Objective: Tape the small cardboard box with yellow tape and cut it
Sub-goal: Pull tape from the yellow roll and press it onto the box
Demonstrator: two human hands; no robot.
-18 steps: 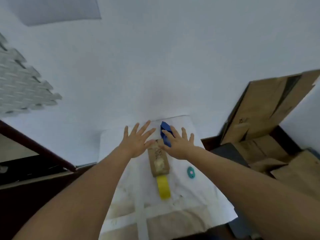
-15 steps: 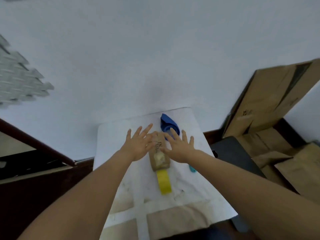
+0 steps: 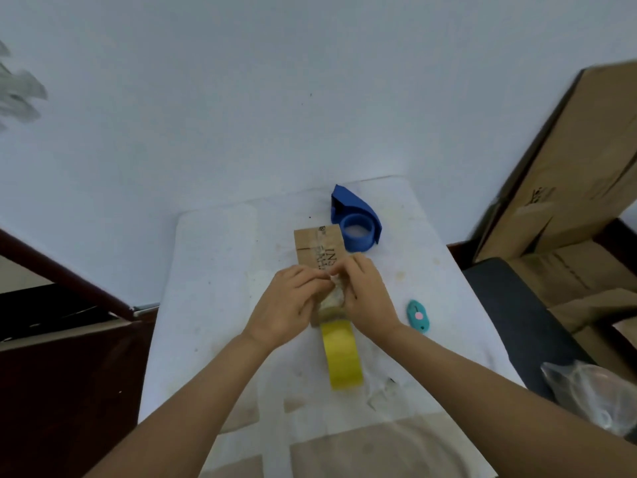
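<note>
A small brown cardboard box (image 3: 319, 248) with black print and old clear tape lies in the middle of the white-covered table (image 3: 213, 270). My left hand (image 3: 286, 307) and my right hand (image 3: 367, 298) both rest on the box's near half, fingertips meeting and pinching at a crumpled bit of clear tape on its top. A roll of yellow tape (image 3: 341, 353) stands on edge just in front of the box, touching its near end. A small teal box cutter (image 3: 418, 315) lies to the right of my right wrist.
A blue tape dispenser (image 3: 356, 222) sits behind the box to the right. Large cardboard boxes (image 3: 568, 188) lean at the right beside a dark chair seat (image 3: 506, 305). A clear plastic bag (image 3: 593, 391) lies at the lower right. Dark wooden furniture stands left.
Both hands came down from hovering spread over the box's far end and closed onto its near half, fingers now pinching together. The view tilted down toward the table.
</note>
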